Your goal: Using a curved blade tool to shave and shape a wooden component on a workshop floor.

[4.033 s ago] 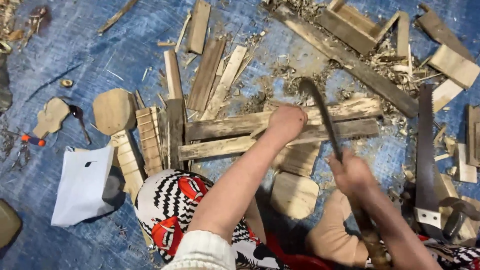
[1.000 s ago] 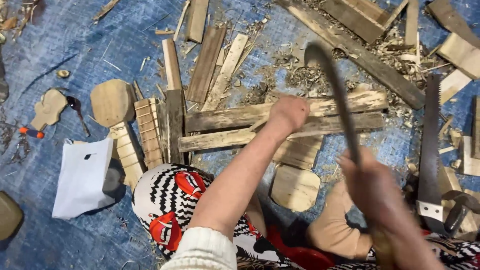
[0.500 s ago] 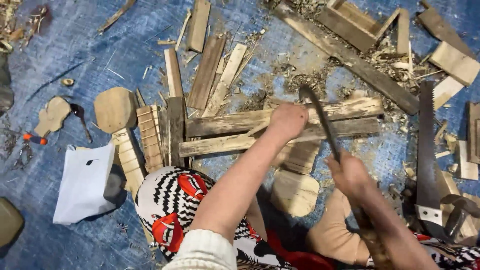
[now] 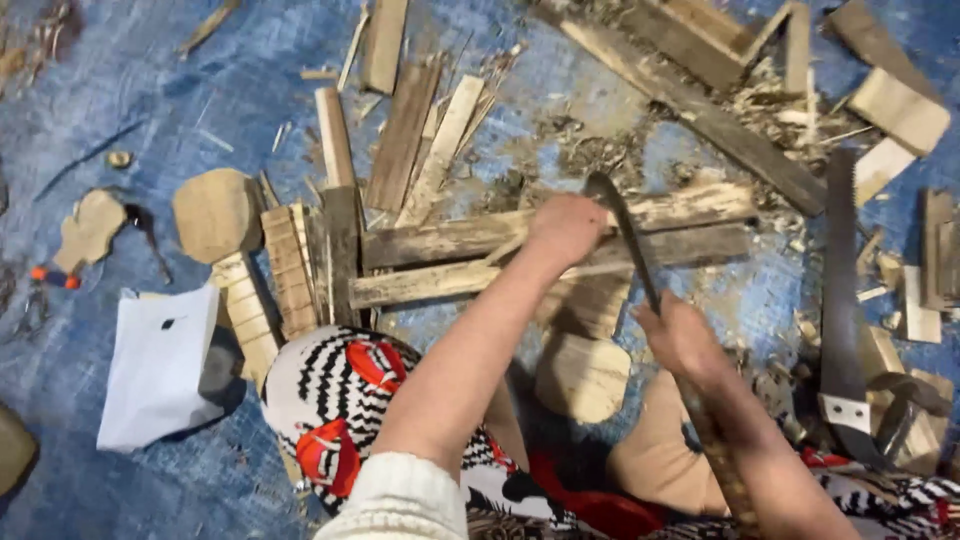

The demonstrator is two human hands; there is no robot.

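A: The weathered plank (image 4: 560, 240) lies flat on the blue tarp (image 4: 120, 90) on the floor, crosswise in front of the knees, with a second plank (image 4: 450, 282) just beside its near edge. It is pinned near its middle by the left hand (image 4: 566, 226), which is clenched down on the wood.

B: And the blade?

A: The long dark blade (image 4: 625, 240) is gripped at its handle by the right hand (image 4: 683, 338), closed tight. The tip is set against the plank, just to the right of the left hand.

B: How is a cut like this judged to be done well?

A: The plank should be kept pressed flat so it cannot roll, and the blade driven along the grain and away from the holding knuckles. The gap between tip and fingers looks narrow, so short, controlled strokes would be safer.

B: What room is left around it?

A: Little. Split strips (image 4: 420, 140) fan out beyond the plank, and a stack of ridged pieces (image 4: 290, 265) lies to the left. A handsaw (image 4: 842, 300) lies to the right, teeth near the right forearm, so that side is best avoided. A rounded paddle blank (image 4: 583, 375) sits nearer, under the arms. A white bag (image 4: 160, 365) lies well apart on the left.
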